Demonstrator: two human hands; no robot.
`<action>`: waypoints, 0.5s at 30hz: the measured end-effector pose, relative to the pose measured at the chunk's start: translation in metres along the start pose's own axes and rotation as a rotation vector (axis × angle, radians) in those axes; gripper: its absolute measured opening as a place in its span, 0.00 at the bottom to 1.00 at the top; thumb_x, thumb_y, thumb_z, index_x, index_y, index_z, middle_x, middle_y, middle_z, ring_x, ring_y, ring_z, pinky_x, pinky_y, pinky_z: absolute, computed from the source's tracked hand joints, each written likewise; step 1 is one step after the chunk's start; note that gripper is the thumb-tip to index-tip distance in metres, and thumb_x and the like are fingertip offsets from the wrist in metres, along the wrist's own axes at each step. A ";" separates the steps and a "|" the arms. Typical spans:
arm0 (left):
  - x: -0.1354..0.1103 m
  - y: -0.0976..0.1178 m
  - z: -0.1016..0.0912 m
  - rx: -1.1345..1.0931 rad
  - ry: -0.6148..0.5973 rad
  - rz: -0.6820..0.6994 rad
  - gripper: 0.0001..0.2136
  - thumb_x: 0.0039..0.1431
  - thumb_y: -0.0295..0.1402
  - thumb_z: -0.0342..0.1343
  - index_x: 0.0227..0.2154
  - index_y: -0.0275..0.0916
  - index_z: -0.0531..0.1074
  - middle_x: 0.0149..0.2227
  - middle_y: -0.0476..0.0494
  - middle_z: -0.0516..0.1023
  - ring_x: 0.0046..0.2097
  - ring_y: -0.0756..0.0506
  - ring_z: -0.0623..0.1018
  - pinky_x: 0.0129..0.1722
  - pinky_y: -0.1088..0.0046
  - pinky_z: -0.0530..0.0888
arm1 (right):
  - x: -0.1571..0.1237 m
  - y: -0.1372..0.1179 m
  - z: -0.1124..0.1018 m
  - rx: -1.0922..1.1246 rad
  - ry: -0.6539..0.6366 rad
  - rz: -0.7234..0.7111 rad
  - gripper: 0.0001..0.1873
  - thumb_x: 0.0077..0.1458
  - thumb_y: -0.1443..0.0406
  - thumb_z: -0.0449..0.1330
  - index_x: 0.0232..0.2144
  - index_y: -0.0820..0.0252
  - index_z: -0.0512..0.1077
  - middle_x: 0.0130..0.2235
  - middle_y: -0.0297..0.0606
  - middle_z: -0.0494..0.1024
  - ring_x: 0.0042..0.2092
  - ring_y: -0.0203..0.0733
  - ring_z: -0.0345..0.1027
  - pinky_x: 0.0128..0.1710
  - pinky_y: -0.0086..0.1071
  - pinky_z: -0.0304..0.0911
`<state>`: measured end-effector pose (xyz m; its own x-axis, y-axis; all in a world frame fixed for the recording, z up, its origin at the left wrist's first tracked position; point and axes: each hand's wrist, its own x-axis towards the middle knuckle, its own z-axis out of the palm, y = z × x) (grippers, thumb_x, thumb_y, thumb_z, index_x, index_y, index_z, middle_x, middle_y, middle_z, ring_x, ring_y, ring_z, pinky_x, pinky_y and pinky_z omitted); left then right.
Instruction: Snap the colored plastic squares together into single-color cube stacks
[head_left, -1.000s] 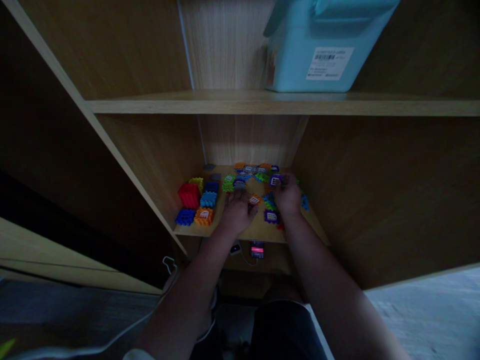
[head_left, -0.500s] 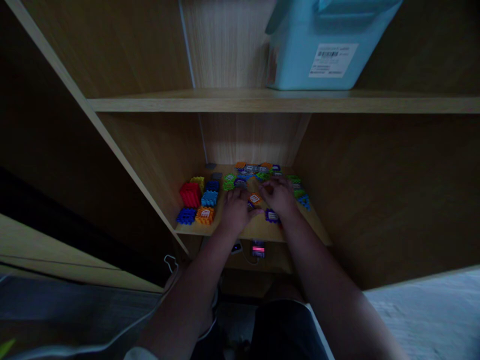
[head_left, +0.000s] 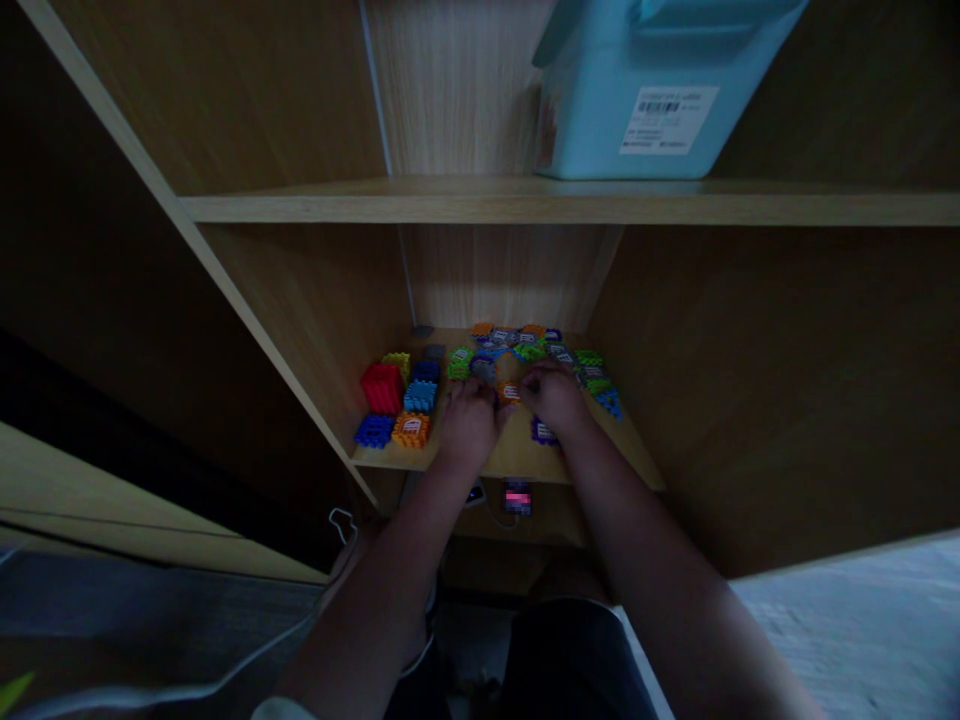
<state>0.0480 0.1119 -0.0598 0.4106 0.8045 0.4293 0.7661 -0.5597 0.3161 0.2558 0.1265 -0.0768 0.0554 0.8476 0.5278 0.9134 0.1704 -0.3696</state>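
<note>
The left hand (head_left: 471, 425) and right hand (head_left: 553, 395) face each other low over a wooden shelf (head_left: 517, 458), an orange piece (head_left: 510, 392) in the narrow gap between them. Fingers and thumb on each hand sit close together at the piece's sides; the dim light hides whether either one grips it. A purple piece (head_left: 541, 431) lies just below the right hand, partly covered by it. Behind the hands lie a green piece (head_left: 460, 362) and a grey piece (head_left: 484, 368), and to the right a blue triangle (head_left: 608, 403). At the shelf's left end stand a red block (head_left: 382, 389), a light blue block (head_left: 420, 396) and an orange block (head_left: 411, 430). Underneath, a small screen (head_left: 517, 497) glows; overhead, a blue bin (head_left: 637, 100) rests on the upper shelf (head_left: 450, 207).
</note>
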 end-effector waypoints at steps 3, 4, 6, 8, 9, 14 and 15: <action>0.000 0.000 0.003 0.004 -0.018 0.002 0.19 0.70 0.48 0.60 0.50 0.39 0.80 0.58 0.30 0.77 0.60 0.28 0.73 0.61 0.45 0.71 | -0.001 0.000 0.000 -0.009 0.017 0.016 0.05 0.60 0.65 0.65 0.34 0.55 0.82 0.42 0.43 0.85 0.49 0.51 0.77 0.60 0.44 0.65; 0.000 0.000 0.004 0.011 -0.013 0.006 0.19 0.69 0.47 0.62 0.53 0.39 0.79 0.60 0.31 0.76 0.61 0.29 0.73 0.61 0.47 0.71 | -0.001 0.000 0.001 -0.024 0.026 0.021 0.06 0.61 0.63 0.65 0.36 0.56 0.82 0.43 0.45 0.85 0.50 0.52 0.77 0.61 0.44 0.65; -0.001 -0.001 0.005 0.022 0.007 0.017 0.18 0.68 0.44 0.63 0.55 0.42 0.77 0.60 0.33 0.76 0.61 0.30 0.73 0.61 0.49 0.72 | -0.003 -0.001 0.003 -0.050 0.022 0.009 0.10 0.63 0.58 0.66 0.42 0.57 0.82 0.49 0.47 0.84 0.54 0.54 0.75 0.62 0.46 0.64; -0.001 -0.001 0.006 0.025 0.012 0.023 0.14 0.69 0.41 0.62 0.53 0.42 0.78 0.59 0.34 0.77 0.60 0.31 0.74 0.61 0.50 0.72 | -0.006 -0.001 0.005 -0.052 -0.016 -0.020 0.15 0.61 0.54 0.68 0.45 0.56 0.83 0.55 0.49 0.82 0.59 0.57 0.72 0.64 0.49 0.62; -0.001 -0.001 0.006 0.022 0.007 0.021 0.13 0.69 0.40 0.61 0.51 0.41 0.78 0.58 0.34 0.77 0.60 0.31 0.74 0.61 0.49 0.72 | -0.007 -0.001 0.006 -0.044 -0.040 -0.031 0.17 0.60 0.52 0.70 0.45 0.55 0.83 0.56 0.49 0.81 0.61 0.58 0.71 0.65 0.50 0.62; 0.001 -0.001 0.011 0.019 -0.016 0.018 0.13 0.71 0.39 0.56 0.52 0.40 0.77 0.59 0.33 0.77 0.61 0.31 0.74 0.63 0.47 0.71 | -0.007 0.000 0.008 -0.013 -0.077 -0.027 0.18 0.57 0.53 0.72 0.44 0.56 0.83 0.57 0.48 0.81 0.61 0.58 0.71 0.65 0.52 0.61; 0.001 -0.002 0.012 0.020 -0.010 0.019 0.15 0.71 0.40 0.56 0.53 0.40 0.76 0.61 0.33 0.76 0.63 0.30 0.73 0.64 0.46 0.70 | -0.006 0.000 0.008 -0.012 -0.072 -0.030 0.17 0.57 0.53 0.73 0.44 0.57 0.83 0.56 0.48 0.81 0.60 0.58 0.71 0.65 0.52 0.62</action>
<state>0.0532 0.1163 -0.0705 0.4301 0.7956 0.4267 0.7677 -0.5710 0.2908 0.2525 0.1251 -0.0859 -0.0006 0.8762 0.4819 0.9192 0.1903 -0.3448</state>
